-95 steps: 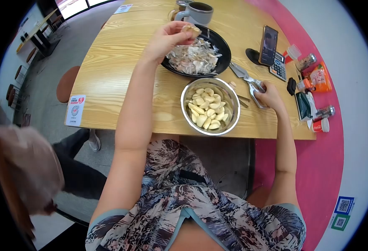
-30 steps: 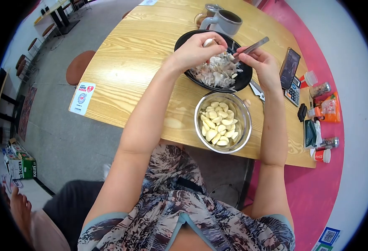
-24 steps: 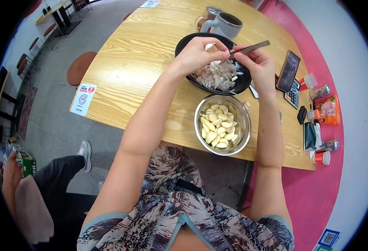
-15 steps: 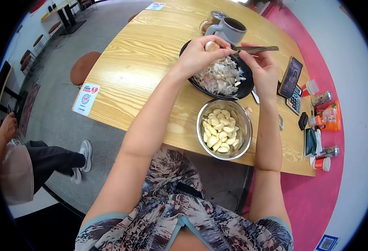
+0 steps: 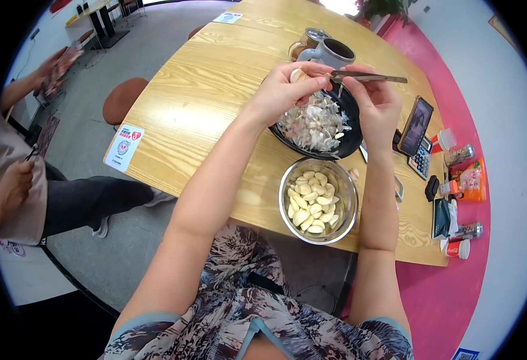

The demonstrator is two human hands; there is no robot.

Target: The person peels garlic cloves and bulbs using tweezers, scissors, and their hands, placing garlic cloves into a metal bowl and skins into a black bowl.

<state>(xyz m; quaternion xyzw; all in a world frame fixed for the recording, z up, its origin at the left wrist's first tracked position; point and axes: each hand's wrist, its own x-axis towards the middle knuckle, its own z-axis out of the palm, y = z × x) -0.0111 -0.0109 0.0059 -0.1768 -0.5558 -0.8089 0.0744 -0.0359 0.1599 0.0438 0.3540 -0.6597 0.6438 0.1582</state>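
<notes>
My left hand is closed around a garlic clove with some skin on it, above the black plate. In my right hand is a metal tweezer-like tool, its tip close to my left fingertips. Papery garlic peels are heaped on the plate beneath both hands. Nearer to me, a steel bowl holds several peeled cloves. Scissors, partly hidden by my right forearm, lie on the table.
Behind the plate are a grey mug and a lidded glass jar. A propped phone, a calculator, seasoning bottles and an orange packet line the right side. Another person is at the left.
Compared with 3.2 seconds ago, my right hand has left the scissors and holds the tweezer-like tool beside my left hand. The other person has moved, and the whole view has shifted.
</notes>
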